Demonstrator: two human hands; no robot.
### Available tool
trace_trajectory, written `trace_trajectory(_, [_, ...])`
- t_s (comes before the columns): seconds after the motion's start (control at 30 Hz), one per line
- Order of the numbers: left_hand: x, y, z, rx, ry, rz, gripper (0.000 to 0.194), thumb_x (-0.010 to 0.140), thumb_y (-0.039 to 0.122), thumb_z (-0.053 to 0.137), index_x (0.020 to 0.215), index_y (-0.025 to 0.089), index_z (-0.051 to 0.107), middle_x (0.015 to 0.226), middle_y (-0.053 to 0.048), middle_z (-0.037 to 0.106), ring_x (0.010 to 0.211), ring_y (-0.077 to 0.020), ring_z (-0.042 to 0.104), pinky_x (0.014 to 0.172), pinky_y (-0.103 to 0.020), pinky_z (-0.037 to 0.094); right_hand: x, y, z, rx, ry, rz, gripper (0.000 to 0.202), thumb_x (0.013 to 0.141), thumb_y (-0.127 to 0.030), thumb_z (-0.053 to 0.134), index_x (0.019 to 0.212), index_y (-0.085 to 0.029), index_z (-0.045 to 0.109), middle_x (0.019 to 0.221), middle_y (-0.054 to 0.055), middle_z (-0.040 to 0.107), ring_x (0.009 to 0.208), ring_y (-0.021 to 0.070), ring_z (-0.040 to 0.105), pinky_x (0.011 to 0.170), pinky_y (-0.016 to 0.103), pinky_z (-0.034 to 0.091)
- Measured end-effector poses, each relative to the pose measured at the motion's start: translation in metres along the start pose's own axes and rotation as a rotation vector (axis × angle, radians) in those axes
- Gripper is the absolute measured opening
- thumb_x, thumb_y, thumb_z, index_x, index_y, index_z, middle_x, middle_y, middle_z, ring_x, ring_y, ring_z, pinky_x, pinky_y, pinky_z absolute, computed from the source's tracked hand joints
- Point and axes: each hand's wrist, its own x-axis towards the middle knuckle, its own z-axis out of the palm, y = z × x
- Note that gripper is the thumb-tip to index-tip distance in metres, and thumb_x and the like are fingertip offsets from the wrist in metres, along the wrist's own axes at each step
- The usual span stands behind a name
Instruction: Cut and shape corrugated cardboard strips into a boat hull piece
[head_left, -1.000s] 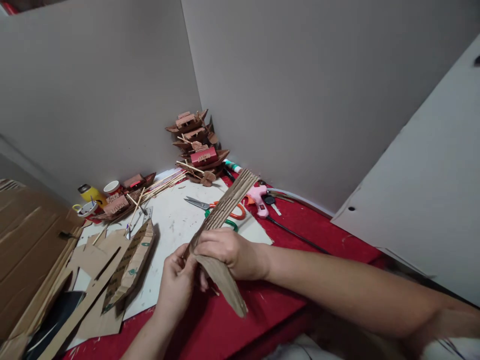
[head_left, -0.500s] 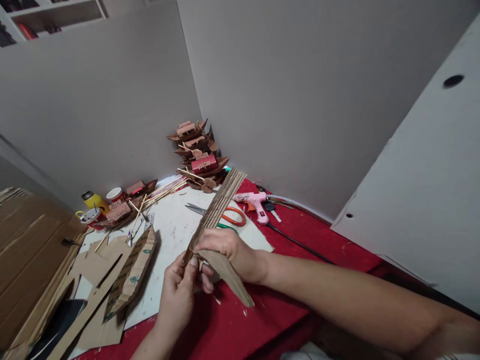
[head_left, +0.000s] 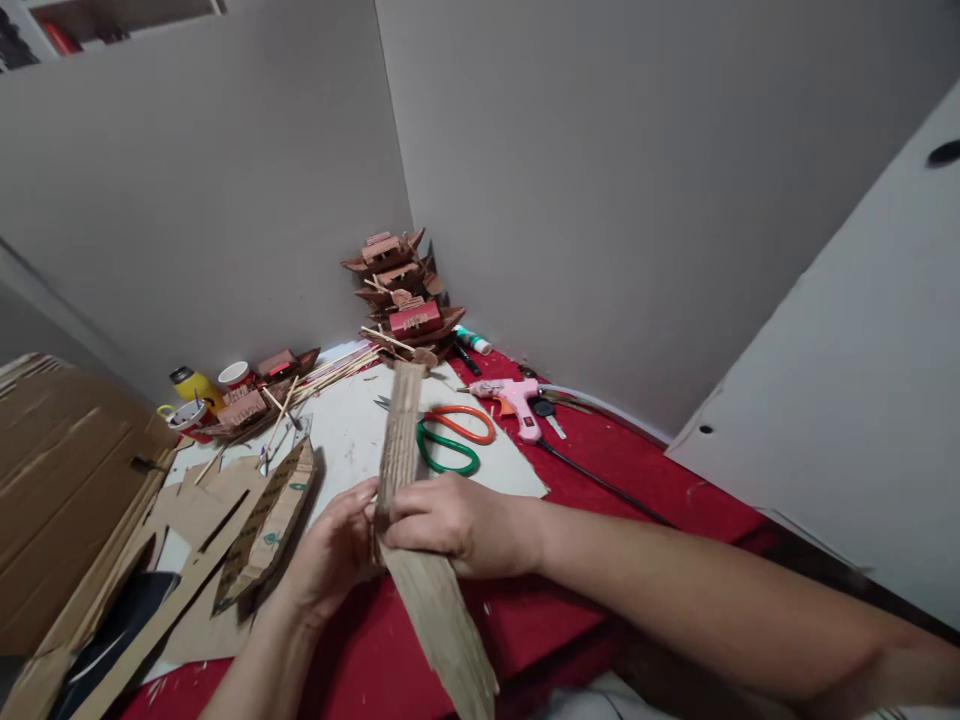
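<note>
A corrugated cardboard strip (head_left: 403,420) rises in front of me, its ridges running lengthwise. My right hand (head_left: 442,522) is closed round its lower part, where a torn, smoother paper layer (head_left: 450,630) hangs down toward the table's front edge. On the strip's left side, my left hand (head_left: 337,540) grips its lower end, the fingertips partly hidden behind it. Just beyond the strip lie scissors (head_left: 457,460) with one orange and one green handle, their blades partly covered by it. A cardboard boat hull (head_left: 274,530) rests to the left of my hands.
Small brown model boats (head_left: 409,320) are stacked in the back corner. A pink glue gun (head_left: 525,405) with its cord lies right of the scissors. Cups, a yellow bottle (head_left: 196,390) and thin sticks (head_left: 337,368) stand or lie back left. Cardboard sheets (head_left: 82,500) fill the left side.
The cardboard strip has turned more upright and toward me. The loose paper layer hangs longer and lower. My left hand has shifted up and left, and the green scissor handle now shows fully.
</note>
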Motion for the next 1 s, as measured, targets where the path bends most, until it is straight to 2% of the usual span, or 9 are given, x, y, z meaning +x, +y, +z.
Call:
trace_trajectory(0.07, [0.002, -0.006, 0.004, 0.04, 0.01, -0.019, 0.018, 0.067, 0.029, 0.073, 0.07, 0.012, 0.068, 0.057, -0.001, 0.061, 0.051, -0.0095, 0.052, 0.049, -0.019, 0.039, -0.001, -0.003, 0.003, 0.012, -0.06, -0.021, 0.014, 0.086, -0.017, 0.05, 0.09, -0.013, 0.062, 0.088, 0.009, 0.062, 0.084, 0.0156, 0.058, 0.074, 0.023, 0.046])
trace_trajectory(0.13, [0.004, -0.011, 0.007, 0.055, 0.016, -0.022, 0.02, 0.063, 0.027, 0.078, 0.065, 0.011, 0.066, 0.056, -0.001, 0.062, 0.048, -0.009, 0.051, 0.047, -0.019, 0.037, -0.002, -0.005, 0.007, 0.028, -0.047, 0.002, 0.015, 0.085, -0.015, 0.049, 0.091, -0.012, 0.062, 0.09, 0.009, 0.062, 0.085, 0.0157, 0.058, 0.076, 0.023, 0.046])
trace_trajectory(0.23, [0.006, -0.015, 0.008, 0.083, 0.038, 0.033, 0.022, 0.065, 0.03, 0.077, 0.075, 0.012, 0.068, 0.06, -0.002, 0.064, 0.052, -0.0113, 0.055, 0.051, -0.021, 0.04, -0.004, -0.005, 0.014, 0.035, -0.027, 0.092, 0.017, 0.084, -0.015, 0.049, 0.096, -0.01, 0.062, 0.092, 0.01, 0.062, 0.084, 0.0162, 0.058, 0.075, 0.024, 0.047])
trace_trajectory(0.33, [0.005, -0.016, 0.007, 0.206, 0.084, 0.135, 0.021, 0.07, 0.032, 0.073, 0.079, 0.013, 0.067, 0.065, -0.001, 0.066, 0.057, -0.0115, 0.057, 0.055, -0.021, 0.043, -0.005, -0.002, 0.02, 0.016, -0.029, 0.117, 0.016, 0.086, -0.016, 0.048, 0.091, -0.012, 0.063, 0.091, 0.01, 0.062, 0.082, 0.0159, 0.058, 0.071, 0.024, 0.048])
trace_trajectory(0.53, [0.007, -0.016, 0.007, 0.373, 0.19, 0.235, 0.021, 0.071, 0.033, 0.071, 0.07, 0.014, 0.064, 0.068, -0.001, 0.067, 0.059, -0.0113, 0.058, 0.054, -0.019, 0.044, -0.006, -0.003, 0.017, -0.052, 0.031, -0.009, 0.022, 0.086, -0.015, 0.044, 0.085, -0.01, 0.065, 0.076, 0.009, 0.062, 0.072, 0.0163, 0.056, 0.067, 0.025, 0.047])
trace_trajectory(0.7, [0.022, -0.005, -0.017, 0.277, 0.442, 0.309, 0.028, 0.069, 0.035, 0.07, 0.085, 0.014, 0.061, 0.057, 0.001, 0.066, 0.043, -0.0115, 0.056, 0.043, -0.021, 0.045, -0.003, -0.027, 0.019, 0.044, 0.059, -0.241, 0.027, 0.091, -0.018, 0.04, 0.084, -0.013, 0.065, 0.077, 0.006, 0.064, 0.069, 0.0136, 0.056, 0.063, 0.023, 0.045])
trace_trajectory(0.77, [0.025, 0.003, -0.026, 0.255, 0.471, 0.347, 0.032, 0.07, 0.037, 0.069, 0.09, 0.014, 0.059, 0.056, 0.001, 0.066, 0.042, -0.012, 0.057, 0.041, -0.021, 0.045, -0.002, -0.034, 0.02, 0.089, 0.029, -0.271, 0.024, 0.09, -0.017, 0.043, 0.083, -0.014, 0.065, 0.076, 0.004, 0.064, 0.066, 0.0128, 0.055, 0.061, 0.023, 0.043])
trace_trajectory(0.83, [0.024, 0.009, -0.028, 0.239, 0.44, 0.344, 0.035, 0.07, 0.037, 0.069, 0.095, 0.014, 0.06, 0.06, -0.001, 0.068, 0.044, -0.013, 0.059, 0.043, -0.021, 0.047, -0.001, -0.034, 0.019, 0.146, 0.0, -0.186, 0.021, 0.088, -0.017, 0.044, 0.085, -0.012, 0.065, 0.078, 0.006, 0.064, 0.069, 0.0137, 0.056, 0.063, 0.023, 0.044])
trace_trajectory(1.0, [0.018, 0.012, -0.018, 0.162, 0.286, 0.264, 0.035, 0.07, 0.03, 0.071, 0.098, 0.012, 0.061, 0.074, -0.006, 0.071, 0.057, -0.0157, 0.066, 0.055, -0.026, 0.054, -0.002, -0.019, 0.016, 0.345, -0.006, 0.085, 0.014, 0.085, -0.019, 0.052, 0.094, -0.011, 0.06, 0.091, 0.01, 0.062, 0.083, 0.0148, 0.058, 0.074, 0.023, 0.047])
